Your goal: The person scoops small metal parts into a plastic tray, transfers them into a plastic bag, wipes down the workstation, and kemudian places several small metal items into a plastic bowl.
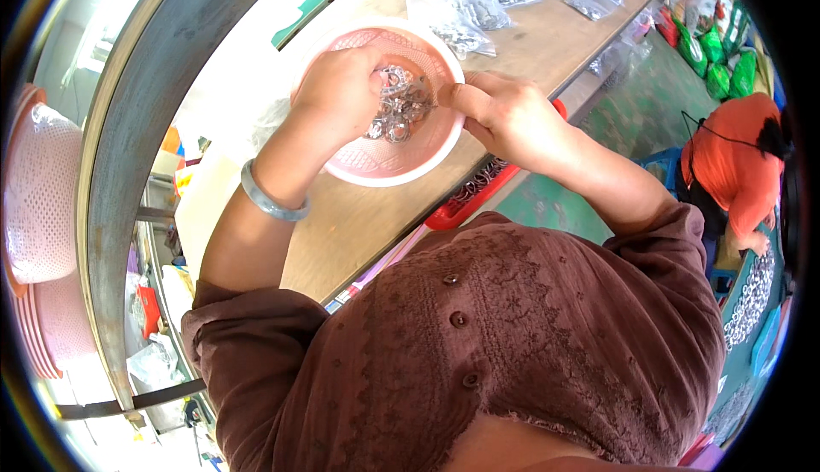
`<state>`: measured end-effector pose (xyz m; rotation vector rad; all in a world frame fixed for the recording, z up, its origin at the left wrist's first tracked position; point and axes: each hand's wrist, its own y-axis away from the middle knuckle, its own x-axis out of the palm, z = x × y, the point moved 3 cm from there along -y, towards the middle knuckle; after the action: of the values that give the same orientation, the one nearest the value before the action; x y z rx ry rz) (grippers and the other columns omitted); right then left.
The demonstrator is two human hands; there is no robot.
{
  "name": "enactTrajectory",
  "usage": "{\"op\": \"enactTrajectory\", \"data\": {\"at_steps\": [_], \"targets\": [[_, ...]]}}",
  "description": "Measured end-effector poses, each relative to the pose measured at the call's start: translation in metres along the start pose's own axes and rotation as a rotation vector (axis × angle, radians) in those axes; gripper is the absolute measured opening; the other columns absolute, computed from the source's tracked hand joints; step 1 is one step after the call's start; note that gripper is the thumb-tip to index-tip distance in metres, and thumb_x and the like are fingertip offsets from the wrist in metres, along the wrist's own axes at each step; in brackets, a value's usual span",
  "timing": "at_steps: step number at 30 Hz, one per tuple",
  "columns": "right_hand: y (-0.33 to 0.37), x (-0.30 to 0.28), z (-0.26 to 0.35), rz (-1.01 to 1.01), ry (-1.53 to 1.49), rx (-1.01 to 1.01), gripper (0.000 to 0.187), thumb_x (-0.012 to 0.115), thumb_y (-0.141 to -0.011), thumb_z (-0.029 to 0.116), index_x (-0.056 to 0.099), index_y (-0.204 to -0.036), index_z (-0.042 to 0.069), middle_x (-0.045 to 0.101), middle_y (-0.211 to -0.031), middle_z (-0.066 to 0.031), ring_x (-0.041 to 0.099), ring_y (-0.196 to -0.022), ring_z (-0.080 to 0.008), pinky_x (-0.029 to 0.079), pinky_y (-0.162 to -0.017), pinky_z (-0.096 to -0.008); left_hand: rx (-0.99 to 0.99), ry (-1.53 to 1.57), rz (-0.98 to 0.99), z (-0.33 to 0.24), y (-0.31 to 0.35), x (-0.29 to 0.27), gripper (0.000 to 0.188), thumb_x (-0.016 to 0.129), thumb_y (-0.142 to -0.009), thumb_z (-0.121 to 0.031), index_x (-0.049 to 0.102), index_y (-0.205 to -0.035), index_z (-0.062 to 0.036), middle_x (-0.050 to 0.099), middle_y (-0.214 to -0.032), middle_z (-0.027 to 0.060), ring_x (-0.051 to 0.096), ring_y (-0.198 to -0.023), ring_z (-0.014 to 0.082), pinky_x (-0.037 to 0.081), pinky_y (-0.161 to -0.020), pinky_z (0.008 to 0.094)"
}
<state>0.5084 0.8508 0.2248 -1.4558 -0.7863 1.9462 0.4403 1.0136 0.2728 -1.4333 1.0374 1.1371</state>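
Observation:
A round pink plastic basket [363, 169] with lattice sides is tilted above the wooden table. Inside it lies a heap of small shiny silver metal pieces [400, 117], some of them ring-shaped. My left hand [337, 92] reaches over the basket's left side, with curled fingers against the heap. Whatever those fingers hold is hidden. On the right, my right hand [504, 113] grips the basket's rim, its thumb on the inner side. A pale bangle [272, 199] circles my left wrist.
Clear bags of metal pieces [487, 6] lie on the wooden table [547, 41]. A red tray [465, 203] sits by its near edge. A grey metal frame [128, 130] curves past on the left, near pink baskets [47, 194]. Far right, a person in orange [726, 160] bends over metal pieces.

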Motion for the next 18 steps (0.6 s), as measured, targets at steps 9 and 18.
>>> {"op": "enactTrajectory", "data": {"at_steps": [9,18], "targets": [[0.036,-0.024,0.025,-0.034,0.098,0.22,0.028,0.062,-0.064,-0.002,0.055,-0.09,0.004,0.058,-0.079,-0.0127,0.058,-0.069,-0.0301,0.048,-0.058,-0.0357,0.127,0.561,-0.114,-0.034,0.012,-0.014,0.026,0.049,-0.08,0.001,0.059,-0.103,-0.0039,0.061,-0.077,0.0086,0.053,-0.057,0.014,0.045,-0.055,0.0261],[0.147,-0.065,0.147,-0.302,0.555,0.694,0.025,0.061,-0.066,-0.001,0.057,-0.089,0.005,0.058,-0.076,-0.0125,0.059,-0.068,-0.0287,0.049,-0.06,-0.0336,0.503,1.062,0.586,-0.103,-0.021,0.037,0.058,0.06,-0.079,-0.014,0.032,-0.126,0.004,0.044,-0.121,0.0151,0.047,-0.107,0.0209,0.039,-0.09,0.0331]]}}
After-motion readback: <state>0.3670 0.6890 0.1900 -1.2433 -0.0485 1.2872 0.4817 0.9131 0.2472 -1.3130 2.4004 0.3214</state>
